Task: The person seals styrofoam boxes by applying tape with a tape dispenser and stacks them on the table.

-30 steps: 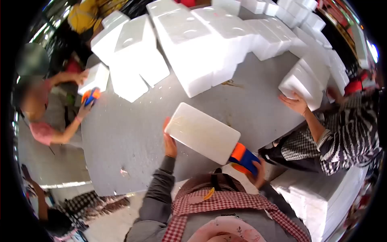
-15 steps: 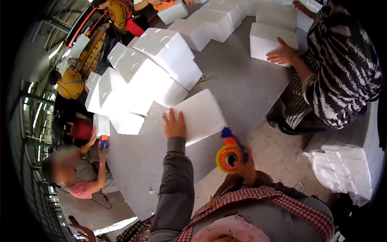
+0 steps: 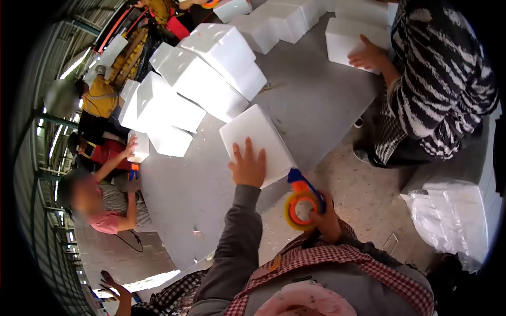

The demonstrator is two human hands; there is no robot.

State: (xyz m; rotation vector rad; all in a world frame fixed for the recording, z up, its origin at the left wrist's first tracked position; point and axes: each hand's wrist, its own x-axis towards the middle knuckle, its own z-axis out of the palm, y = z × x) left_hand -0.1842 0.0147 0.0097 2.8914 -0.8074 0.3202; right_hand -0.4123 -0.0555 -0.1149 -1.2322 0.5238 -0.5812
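A white foam box (image 3: 263,131) lies on the grey table in front of me, close to its edge. My left hand (image 3: 249,167) rests on the box's near side, fingers spread and stretched out. In my right hand (image 3: 329,220) is a tape dispenser (image 3: 300,185) with an orange and blue body and a yellowish tape roll. Its blue front end is at the box's near right corner; whether it touches I cannot tell. My right fingers are wrapped round the handle and partly hidden.
Several stacked white foam boxes (image 3: 211,73) stand on the grey table (image 3: 316,100). A co-worker at right has a hand (image 3: 369,55) on another box. Another person at left holds a tape dispenser (image 3: 134,171). Plastic-wrapped white foam pieces (image 3: 448,216) are at lower right.
My left hand has shifted from the box's left edge further onto its surface, fingers spreading. The box appears slightly turned. The tape dispenser stays near the same corner.
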